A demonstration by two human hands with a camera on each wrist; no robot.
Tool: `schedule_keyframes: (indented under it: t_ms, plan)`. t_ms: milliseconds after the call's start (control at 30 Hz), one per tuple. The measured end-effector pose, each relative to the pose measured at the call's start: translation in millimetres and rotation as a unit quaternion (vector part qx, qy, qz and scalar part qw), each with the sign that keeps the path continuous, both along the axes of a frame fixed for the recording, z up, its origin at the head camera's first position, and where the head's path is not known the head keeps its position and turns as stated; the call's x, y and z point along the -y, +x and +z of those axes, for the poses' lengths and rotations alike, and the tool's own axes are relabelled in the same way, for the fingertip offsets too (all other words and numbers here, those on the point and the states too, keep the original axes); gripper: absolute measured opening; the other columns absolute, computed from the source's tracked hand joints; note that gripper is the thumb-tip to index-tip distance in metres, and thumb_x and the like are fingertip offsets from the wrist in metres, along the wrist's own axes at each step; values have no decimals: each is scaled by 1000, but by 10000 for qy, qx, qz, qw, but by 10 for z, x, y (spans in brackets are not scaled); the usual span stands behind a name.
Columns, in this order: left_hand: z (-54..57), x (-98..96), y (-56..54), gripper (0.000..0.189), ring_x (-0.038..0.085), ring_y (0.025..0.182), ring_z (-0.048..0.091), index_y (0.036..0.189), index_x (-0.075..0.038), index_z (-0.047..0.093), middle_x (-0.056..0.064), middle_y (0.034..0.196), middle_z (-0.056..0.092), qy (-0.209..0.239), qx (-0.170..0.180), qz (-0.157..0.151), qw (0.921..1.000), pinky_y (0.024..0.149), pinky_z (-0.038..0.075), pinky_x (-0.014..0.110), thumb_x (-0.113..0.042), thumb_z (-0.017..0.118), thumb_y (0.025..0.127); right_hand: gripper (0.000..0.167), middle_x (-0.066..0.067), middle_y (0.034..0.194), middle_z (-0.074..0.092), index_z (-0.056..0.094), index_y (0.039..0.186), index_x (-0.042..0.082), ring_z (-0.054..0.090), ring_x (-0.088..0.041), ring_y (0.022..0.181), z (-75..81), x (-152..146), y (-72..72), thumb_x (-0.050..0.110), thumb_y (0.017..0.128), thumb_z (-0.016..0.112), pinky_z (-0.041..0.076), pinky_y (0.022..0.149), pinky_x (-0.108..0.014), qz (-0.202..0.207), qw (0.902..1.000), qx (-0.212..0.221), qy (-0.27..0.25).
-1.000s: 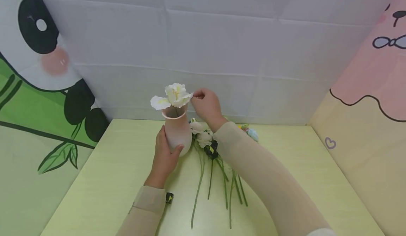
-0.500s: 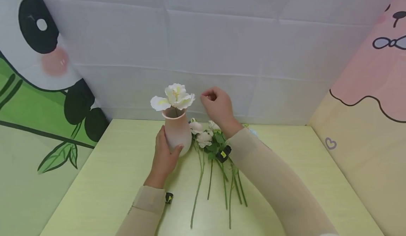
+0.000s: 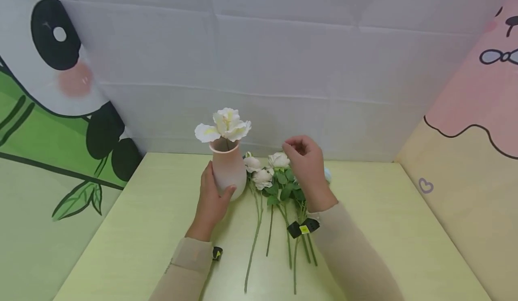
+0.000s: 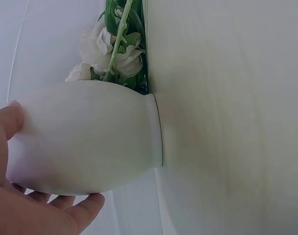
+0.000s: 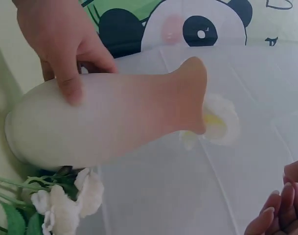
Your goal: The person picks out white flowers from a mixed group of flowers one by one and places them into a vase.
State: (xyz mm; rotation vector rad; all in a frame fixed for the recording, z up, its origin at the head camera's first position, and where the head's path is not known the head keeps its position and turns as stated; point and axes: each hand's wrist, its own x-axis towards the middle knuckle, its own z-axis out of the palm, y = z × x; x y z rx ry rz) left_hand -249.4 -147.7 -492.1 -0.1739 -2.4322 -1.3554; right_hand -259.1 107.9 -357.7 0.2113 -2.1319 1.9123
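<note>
- Gripping the pink-and-white vase (image 3: pixel 229 168), the left hand (image 3: pixel 212 197) is wrapped on it, thumb across the front, fingers on the left side.
- I have the vase upright on the counter (image 3: pixel 162 229), left of centre and nearer the back edge.
- One white flower (image 3: pixel 230 126) with yellow in its petals stands in the vase's mouth.
- The right hand (image 3: pixel 307 166) is well apart from the vase, fingers loosely bent, thumb close to them; I see it over the loose flowers, but cannot tell how high.
- Those white blooms (image 3: pixel 262 178) and green leaves (image 3: pixel 283 186) lie right of the vase, heads toward the back edge, stems (image 3: pixel 252 256) toward the front.
- I make out a blue bloom (image 3: pixel 328 175) just right of the right hand.
- Behind the back edge hangs a pale sheet (image 3: pixel 263 45).
</note>
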Motion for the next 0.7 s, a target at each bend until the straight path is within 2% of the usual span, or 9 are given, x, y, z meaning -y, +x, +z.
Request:
schedule_keyframes:
  t_ms: [167,300,367,533,700]
  plan:
    - [7,-11,7,100,41,146,30,166,-10,4,21,164,19,23,87,61,9999,115,28,61,-19,75,96,16,-8,98,62,69,104,6,58,-29,90,-268,-104,104,21,100,69,47,73,-34,-92,9996,263,-112]
    - [4,-16,3,100,40,147,29,166,-11,3,20,165,19,-13,125,54,9999,116,28,61,-20,74,97,15,-8,95,60,69,104,3,57,-24,84,-481,-202,84,18,100,69,46,71,-32,-299,9987,344,-215]
    - [0,-17,1,99,40,147,28,166,-11,3,20,165,19,-16,133,46,9999,116,28,61,-21,74,98,14,-8,93,60,69,104,4,56,-27,83,-560,-245,74,17,100,69,46,67,-31,-425,9980,407,-242]
    - [-6,-22,4,99,41,147,28,166,-10,4,21,164,19,-19,99,44,9999,116,28,62,-21,74,97,12,-7,93,59,69,106,5,55,-37,87,-693,-310,115,16,101,68,45,66,-29,-520,9964,639,-185]
    - [-4,-18,8,99,42,147,28,166,-10,3,22,164,19,-56,18,61,10000,115,28,62,-20,74,97,13,-8,95,60,69,105,4,56,-27,83,-776,-362,156,16,101,69,46,68,-29,-465,9972,581,-17]
